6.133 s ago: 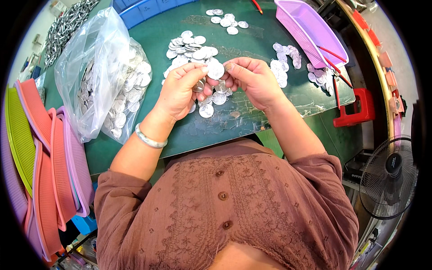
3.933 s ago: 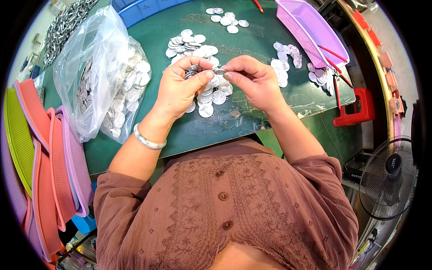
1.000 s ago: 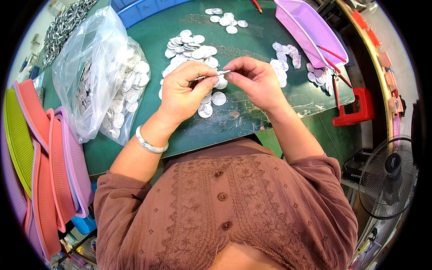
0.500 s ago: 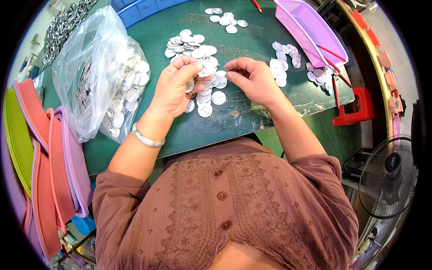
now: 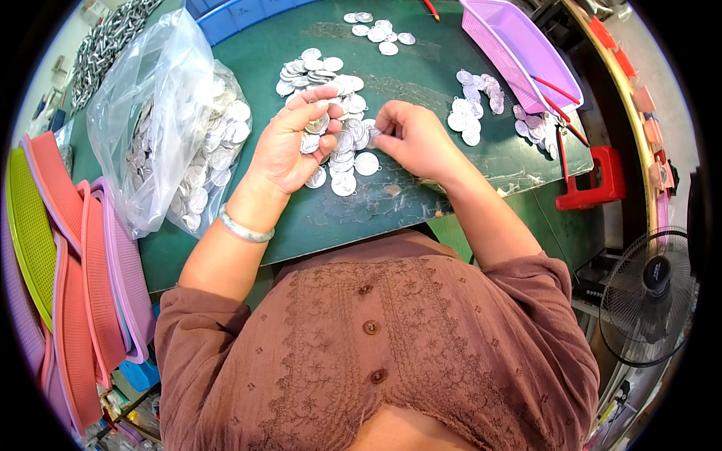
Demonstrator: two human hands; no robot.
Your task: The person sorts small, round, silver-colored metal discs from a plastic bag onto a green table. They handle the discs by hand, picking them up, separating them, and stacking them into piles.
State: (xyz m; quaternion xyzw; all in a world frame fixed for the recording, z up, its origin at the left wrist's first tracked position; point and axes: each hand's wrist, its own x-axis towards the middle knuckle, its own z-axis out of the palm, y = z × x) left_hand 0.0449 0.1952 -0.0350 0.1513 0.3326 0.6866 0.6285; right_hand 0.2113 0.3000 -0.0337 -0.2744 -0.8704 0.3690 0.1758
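Observation:
Several round silver medals, each with a small loop at its edge, lie in a heap (image 5: 342, 161) in the middle of the green table. My left hand (image 5: 280, 156), with a pale bangle on the wrist, is raised over the heap's left side. Its fingers curl round a few medals (image 5: 310, 141), palm turned inward. My right hand (image 5: 423, 144) is at the heap's right edge, thumb and forefinger pinched at the rim of a medal there. How firmly that medal is held is hidden by the fingers.
A clear plastic bag (image 5: 162, 98) full of medals stands at left. Smaller groups of medals (image 5: 465, 116) lie right and far. A purple basket (image 5: 496, 45), red-handled pliers (image 5: 562, 128), a blue bin (image 5: 241, 16), stacked baskets (image 5: 98, 263), a red stool (image 5: 602, 180) and a fan (image 5: 654, 286) surround me.
The medal that my left thumb and fingers held up has sunk lower into the hand, and the fingers have opened a little. My right hand has closed its fingertips at the heap's edge.

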